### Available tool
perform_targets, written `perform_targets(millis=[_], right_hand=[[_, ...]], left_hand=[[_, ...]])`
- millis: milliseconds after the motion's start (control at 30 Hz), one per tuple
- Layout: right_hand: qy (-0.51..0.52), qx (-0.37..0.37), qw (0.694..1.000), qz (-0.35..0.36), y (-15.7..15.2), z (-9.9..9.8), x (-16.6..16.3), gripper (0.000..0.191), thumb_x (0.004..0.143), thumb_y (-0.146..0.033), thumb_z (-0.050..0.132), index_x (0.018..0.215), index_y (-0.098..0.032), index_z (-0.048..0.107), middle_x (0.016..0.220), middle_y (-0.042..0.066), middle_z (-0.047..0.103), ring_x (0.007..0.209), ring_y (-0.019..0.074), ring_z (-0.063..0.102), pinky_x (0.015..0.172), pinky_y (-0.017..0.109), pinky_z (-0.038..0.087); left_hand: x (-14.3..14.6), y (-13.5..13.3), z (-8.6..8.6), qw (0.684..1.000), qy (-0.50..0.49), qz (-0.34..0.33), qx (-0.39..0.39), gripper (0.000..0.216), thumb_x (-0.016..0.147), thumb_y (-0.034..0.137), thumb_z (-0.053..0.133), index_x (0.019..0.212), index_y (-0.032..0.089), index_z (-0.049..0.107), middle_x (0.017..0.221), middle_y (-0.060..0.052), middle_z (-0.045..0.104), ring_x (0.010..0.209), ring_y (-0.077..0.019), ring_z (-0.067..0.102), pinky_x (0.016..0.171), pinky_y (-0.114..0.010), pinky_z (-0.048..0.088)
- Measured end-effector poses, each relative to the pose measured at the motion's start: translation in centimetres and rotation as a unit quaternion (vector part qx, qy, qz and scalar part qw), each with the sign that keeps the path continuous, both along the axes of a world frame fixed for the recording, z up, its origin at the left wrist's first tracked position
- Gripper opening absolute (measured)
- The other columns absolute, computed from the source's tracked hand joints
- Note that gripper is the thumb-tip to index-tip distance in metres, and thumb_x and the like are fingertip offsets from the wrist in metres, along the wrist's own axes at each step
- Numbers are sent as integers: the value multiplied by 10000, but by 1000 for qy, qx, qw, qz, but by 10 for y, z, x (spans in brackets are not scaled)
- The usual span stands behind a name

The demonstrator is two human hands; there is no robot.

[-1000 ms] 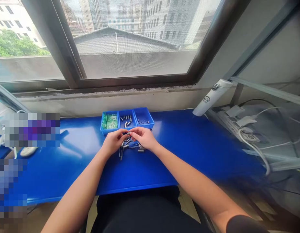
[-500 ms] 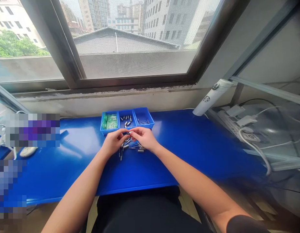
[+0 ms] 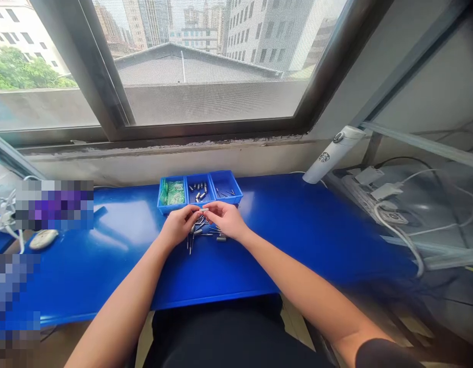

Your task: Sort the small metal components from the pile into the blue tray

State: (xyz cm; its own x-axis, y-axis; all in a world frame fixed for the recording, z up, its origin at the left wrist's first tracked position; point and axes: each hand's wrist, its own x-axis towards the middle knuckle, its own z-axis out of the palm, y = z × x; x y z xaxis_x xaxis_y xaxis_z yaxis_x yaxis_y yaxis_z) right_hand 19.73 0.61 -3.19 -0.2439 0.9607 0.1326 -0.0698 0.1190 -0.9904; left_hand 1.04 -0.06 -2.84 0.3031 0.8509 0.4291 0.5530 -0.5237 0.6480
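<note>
My left hand (image 3: pixel 179 224) and my right hand (image 3: pixel 226 220) meet above the table, thumbs and forefingers pinched on a small pale cylindrical piece (image 3: pixel 204 210). It lies nearly level between the fingertips, and they cover its ends. Beneath and in front of my hands are several thin metal rods (image 3: pixel 190 244) and short metallic cylinders (image 3: pixel 221 238), partly hidden. Just beyond my fingers stands a blue three-part bin (image 3: pixel 240 196). A green plastic bag with small pale pieces (image 3: pixel 175 193) fills its left compartment; short metal cylinders (image 3: pixel 198 196) lie in the middle and thin rods (image 3: pixel 226 193) in the right.
The blue table (image 3: pixel 298 230) runs below a window. A white flask (image 3: pixel 332 155) stands at the back right, near a power strip (image 3: pixel 389 214) with chargers and cables. At left are a pale rounded object (image 3: pixel 44 239), white cables (image 3: pixel 6 222) and pixelated patches.
The pale piece shows more plainly between my fingertips now, with my hands drawn very slightly apart. The view has shifted a little; the bin and loose parts stay in place.
</note>
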Motion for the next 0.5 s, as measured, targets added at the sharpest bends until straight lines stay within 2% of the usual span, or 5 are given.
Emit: perform_targets(millis=[133,500], right_hand=[[6,-17,1000,0,1,1,1,390,712,-512,754,896,-171,704,742,35,702,588,134,610,583,289,534],[5,2,1000,5,-1,2,0,380,709,-478,769,938,-182,704,765,34,710,637,145,636,640,299,545]], left_hand=[[1,0,0,1000,-26,-6,3,258,899,349,615,1097,187,649,572,66,503,480,-75,438,494,-187,361],[0,0,1,1000,6,0,6,232,932,364,562,968,163,674,596,28,574,517,-91,483,502,-197,359]])
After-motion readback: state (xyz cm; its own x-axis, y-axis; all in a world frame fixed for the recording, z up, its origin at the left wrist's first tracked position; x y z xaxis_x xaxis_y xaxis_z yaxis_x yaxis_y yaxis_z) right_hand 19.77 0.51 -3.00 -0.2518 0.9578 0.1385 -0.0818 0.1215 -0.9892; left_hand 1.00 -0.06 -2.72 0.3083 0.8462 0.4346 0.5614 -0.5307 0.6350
